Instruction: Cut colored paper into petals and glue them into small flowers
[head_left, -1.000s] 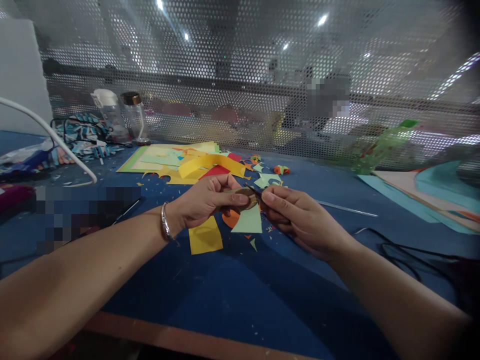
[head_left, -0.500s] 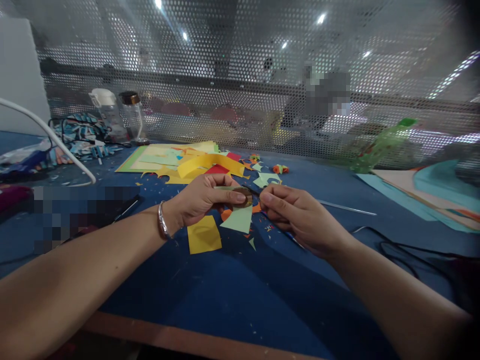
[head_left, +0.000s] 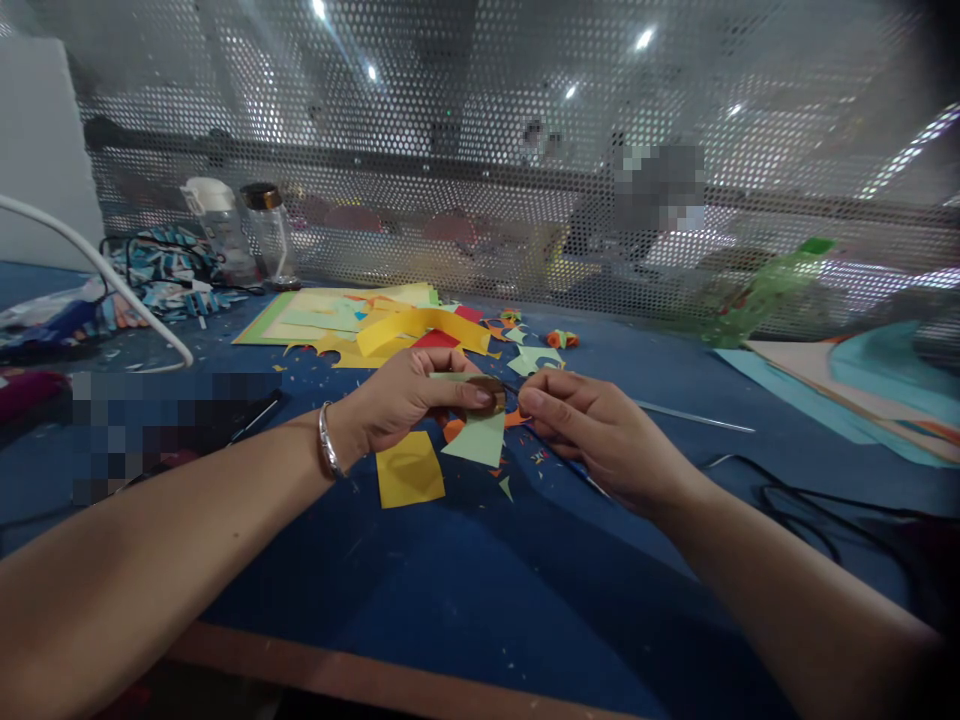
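Note:
My left hand (head_left: 427, 390) pinches a pale green piece of paper (head_left: 480, 438) between thumb and fingers, its lower part hanging free. Close by on the right, my right hand (head_left: 581, 415) is closed on a thin dark tool (head_left: 511, 387), whose tip reaches the paper at my left thumb. Most of this tool is hidden in the fingers, so its kind is unclear. Beneath the hands lie a yellow paper square (head_left: 410, 470), orange paper bits (head_left: 454, 430) and tiny scraps. A blue stick-like thing (head_left: 566, 462) shows under my right hand.
Behind the hands are stacked coloured sheets (head_left: 300, 318) and a curved yellow strip (head_left: 420, 322). Two bottles (head_left: 274, 240) stand at the back left, before a perforated metal screen (head_left: 450, 130). A green bottle (head_left: 772, 290), blue sheets (head_left: 885, 370) and a black cable (head_left: 810, 490) are right.
The dark tool's tip beside my left thumb has shifted slightly and shows less over the green paper. Both hands stay in nearly the same place.

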